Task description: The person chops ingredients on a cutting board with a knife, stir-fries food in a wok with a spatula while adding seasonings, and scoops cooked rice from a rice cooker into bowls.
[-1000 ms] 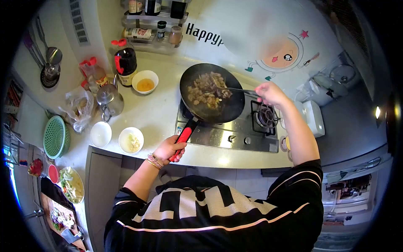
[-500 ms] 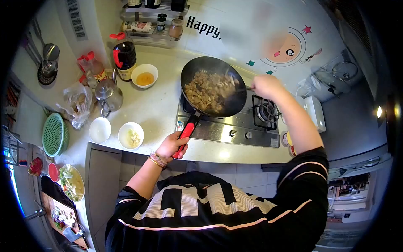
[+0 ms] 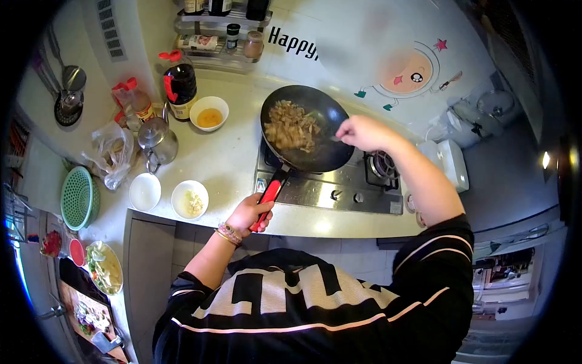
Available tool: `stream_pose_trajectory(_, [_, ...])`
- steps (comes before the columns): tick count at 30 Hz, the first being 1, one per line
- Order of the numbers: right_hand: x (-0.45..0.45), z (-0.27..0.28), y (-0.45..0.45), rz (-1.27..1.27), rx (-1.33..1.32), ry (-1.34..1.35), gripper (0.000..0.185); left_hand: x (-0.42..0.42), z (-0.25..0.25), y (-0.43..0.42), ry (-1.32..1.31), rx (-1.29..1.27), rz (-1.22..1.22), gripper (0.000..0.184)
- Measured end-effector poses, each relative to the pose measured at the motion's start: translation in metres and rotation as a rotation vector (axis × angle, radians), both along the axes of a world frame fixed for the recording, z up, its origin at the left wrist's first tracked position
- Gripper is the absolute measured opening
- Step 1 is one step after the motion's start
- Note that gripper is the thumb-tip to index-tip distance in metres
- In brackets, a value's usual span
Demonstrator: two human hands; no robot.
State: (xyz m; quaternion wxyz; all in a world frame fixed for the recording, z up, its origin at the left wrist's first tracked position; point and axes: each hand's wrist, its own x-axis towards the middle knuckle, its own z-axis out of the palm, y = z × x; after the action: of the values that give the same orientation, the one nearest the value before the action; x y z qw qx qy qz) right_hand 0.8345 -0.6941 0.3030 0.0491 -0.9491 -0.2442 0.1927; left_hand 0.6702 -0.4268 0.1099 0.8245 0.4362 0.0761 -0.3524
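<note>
My left hand (image 3: 245, 215) is wrapped around the red and black handle (image 3: 271, 193) of a dark frying pan (image 3: 330, 115) on the gas stove. Browned meat pieces (image 3: 291, 124) lie mostly in the pan's left half, blurred at the lower edge. Over the pan's right rim, my right hand (image 3: 361, 132) is closed on a thin-handled stirring utensil (image 3: 334, 139). Only a short piece of that utensil shows; its working end cannot be made out.
A second burner (image 3: 382, 165) is right of the pan. Left on the counter stand a bowl of yellowish liquid (image 3: 209, 115), a bowl of chopped garlic (image 3: 190, 199), a white bowl (image 3: 145, 192), a metal pot (image 3: 156, 141) and a soy sauce bottle (image 3: 180, 85).
My right hand has moved left and slightly down, over the pan's rim. The meat has shifted toward the pan's left side. My left hand stays on the handle.
</note>
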Motion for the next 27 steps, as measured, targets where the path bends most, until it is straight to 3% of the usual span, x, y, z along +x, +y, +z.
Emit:
stream_pose_trajectory(2, [0.016, -0.026, -0.007, -0.135, 0.115, -0.036, 0.021, -0.001, 0.0, -0.001, 0.012, 0.009, 0.0, 0.022])
stream_pose_trajectory(4, [0.027, -0.02, -0.027, -0.37, 0.27, 0.107, 0.02, 0.001, 0.0, 0.0, 0.015, 0.006, 0.003, 0.022])
stream_pose_trajectory(5, [0.018, 0.002, -0.024, -0.514, 0.275, 0.139, 0.019, 0.0, -0.001, 0.001, 0.015, -0.004, 0.004, 0.023])
stream_pose_trajectory(8, [0.007, 0.039, -0.046, -0.629, 0.322, 0.172, 0.017, 0.0, -0.002, 0.0, 0.009, -0.027, 0.009, 0.024])
stream_pose_trajectory(11, [0.019, 0.011, -0.048, -0.5, 0.121, 0.003, 0.018, 0.001, -0.005, 0.0, 0.011, -0.04, 0.001, 0.025])
stream_pose_trajectory(12, [0.016, -0.019, -0.042, -0.396, 0.169, -0.178, 0.02, 0.001, -0.006, 0.001, 0.013, -0.041, -0.011, 0.025])
stream_pose_trajectory(14, [0.001, -0.043, -0.017, -0.148, 0.024, -0.266, 0.023, 0.001, -0.005, 0.001, 0.013, -0.04, -0.015, 0.024])
stream_pose_trajectory(17, [-0.009, 0.008, -0.018, -0.138, 0.02, -0.001, 0.022, 0.0, -0.008, 0.001, 0.015, -0.044, -0.005, 0.024])
stream_pose_trajectory(18, [-0.014, 0.038, -0.014, -0.24, -0.019, 0.11, 0.022, 0.001, -0.009, 0.0, 0.014, -0.048, 0.001, 0.023])
stream_pose_trajectory(20, [-0.022, 0.073, -0.008, -0.104, -0.23, 0.062, 0.02, 0.001, -0.005, 0.001, 0.036, -0.056, -0.013, 0.022])
stream_pose_trajectory(23, [-0.005, 0.061, -0.017, 0.148, -0.475, -0.078, 0.019, 0.002, -0.006, 0.002, 0.033, -0.061, -0.009, 0.022])
stream_pose_trajectory(26, [0.008, 0.022, 0.0, -0.031, -0.569, -0.303, 0.02, 0.0, -0.01, 0.001, 0.028, -0.062, 0.0, 0.022])
stream_pose_trajectory(27, [0.011, 0.006, 0.0, -0.079, -0.474, -0.352, 0.019, 0.001, -0.01, -0.001, 0.025, -0.064, 0.003, 0.021])
